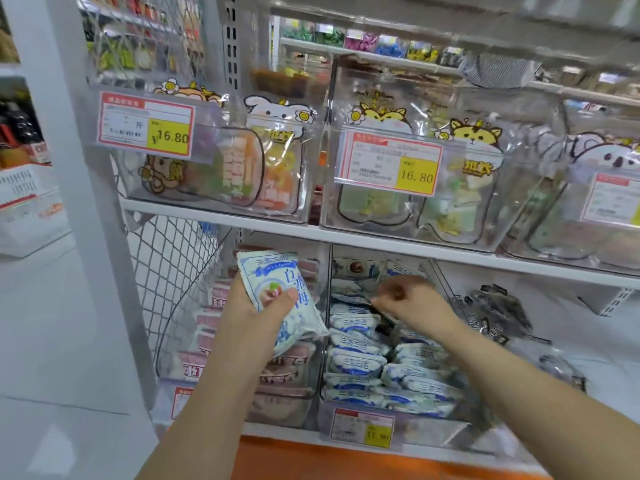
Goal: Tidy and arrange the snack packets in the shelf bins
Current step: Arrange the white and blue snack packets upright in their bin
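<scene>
Head view: the left hand (254, 308) is raised in front of the lower shelf and grips a flat blue-and-white plastic snack packet (273, 282). The thumb is pressed across the packet's front and the other fingers are curled behind it. The packet is held upright, tilted slightly, in the air in front of the clear plastic left bin (277, 415), which is filled with pink-and-white packets (287, 375).

Just beside it to the right stands the clear plastic middle bin (436, 429), packed with rows of matching blue-and-white packets (360, 363). The right hand (412, 303) reaches into the back half of this bin, knuckles up, with its fingers curled down among the packets. Blur hides the fingertips, so I cannot tell whether they pinch a packet or only touch the pile.

Further right on the same shelf lie loose dark grey packets (495, 313). A white shelf board (381, 242) runs above both hands and carries clear bins of cartoon-animal bags (471, 168). A red-and-yellow price card (389, 161) marked 16.80 is clipped to the front. A wire mesh panel (173, 271) closes the left end of the shelving.
</scene>
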### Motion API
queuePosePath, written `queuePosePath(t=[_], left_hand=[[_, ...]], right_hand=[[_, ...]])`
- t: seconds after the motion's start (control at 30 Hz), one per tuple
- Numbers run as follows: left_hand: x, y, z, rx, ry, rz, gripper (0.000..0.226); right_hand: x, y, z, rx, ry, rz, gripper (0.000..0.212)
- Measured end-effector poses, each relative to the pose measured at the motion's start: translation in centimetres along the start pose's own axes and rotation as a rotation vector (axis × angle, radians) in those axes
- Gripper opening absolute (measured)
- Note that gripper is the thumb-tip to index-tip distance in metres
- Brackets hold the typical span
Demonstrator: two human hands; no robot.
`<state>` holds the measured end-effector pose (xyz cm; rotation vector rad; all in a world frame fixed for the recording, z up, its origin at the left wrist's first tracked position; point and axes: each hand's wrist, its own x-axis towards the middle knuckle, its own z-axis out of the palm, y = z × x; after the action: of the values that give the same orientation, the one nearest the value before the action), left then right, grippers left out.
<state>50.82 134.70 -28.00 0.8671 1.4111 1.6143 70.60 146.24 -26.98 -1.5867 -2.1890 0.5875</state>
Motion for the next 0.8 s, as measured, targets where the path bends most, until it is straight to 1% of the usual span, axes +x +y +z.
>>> queuePosePath(t=[0.03,0.07,0.13,0.2,0.23,0.3,0.33,0.4,0.43,0.5,0.57,0.6,0.63,0.67,0.8], left_hand=[[0.2,-0.1,0.0,0.013,0.003,-0.006,0.020],[0.3,-0.1,0.1,0.027,0.003,-0.010,0.020],[0.4,-0.1,0.3,0.069,0.002,-0.009,0.022],[0.3,-0.1,0.5,0.114,0.010,-0.002,0.024],[0.2,0.0,0.6,0.129,0.016,-0.001,0.025],[0.2,0.0,0.6,0.152,0.025,0.001,0.026],[0.1,0.1,0.6,0.168,0.026,0.007,0.027],[-0.1,0.2,0.5,0.219,0.028,0.037,0.027],[-0.2,0.2,0.5,0.249,0.027,0.063,0.028],[-0.4,0.3,0.4,0.293,0.022,0.115,0.037],[-0.7,0.4,0.5,0.322,0.002,0.133,0.054],[-0.9,0.4,0.5,0.346,-0.008,0.135,0.061],[-1.1,0.4,0.7,0.366,-0.025,0.135,0.063],[-1.2,0.3,0.8,0.380,-0.043,0.129,0.063],[-1.4,-0.4,1.6,0.375,-0.072,0.098,0.060]], right_hand=[[1.4,0.8,0.0,-0.144,-0.086,0.010,0.029],[2.5,1.3,0.1,-0.233,-0.171,0.039,0.040],[4.1,1.7,0.5,-0.299,-0.278,0.111,0.053],[5.3,2.2,0.9,-0.320,-0.305,0.166,0.056],[5.8,2.4,1.1,-0.347,-0.314,0.179,0.053],[6.3,2.6,1.6,-0.449,-0.292,0.153,0.030],[6.2,2.5,1.7,-0.501,-0.246,0.133,0.022],[5.7,2.9,1.7,-0.546,-0.120,0.070,0.034],[5.1,2.8,1.4,-0.532,-0.070,0.050,0.037],[3.5,2.4,0.2,-0.426,0.051,0.018,0.034],[1.4,1.4,-0.8,-0.287,0.262,-0.117,0.036],[0.2,0.6,-1.3,-0.221,0.341,-0.184,0.041],[-1.2,-0.1,-1.5,-0.132,0.377,-0.213,0.042],[-2.4,-0.6,-1.5,-0.033,0.368,-0.215,0.038],[-5.7,-2.7,-0.8,0.424,0.244,-0.126,0.017]])
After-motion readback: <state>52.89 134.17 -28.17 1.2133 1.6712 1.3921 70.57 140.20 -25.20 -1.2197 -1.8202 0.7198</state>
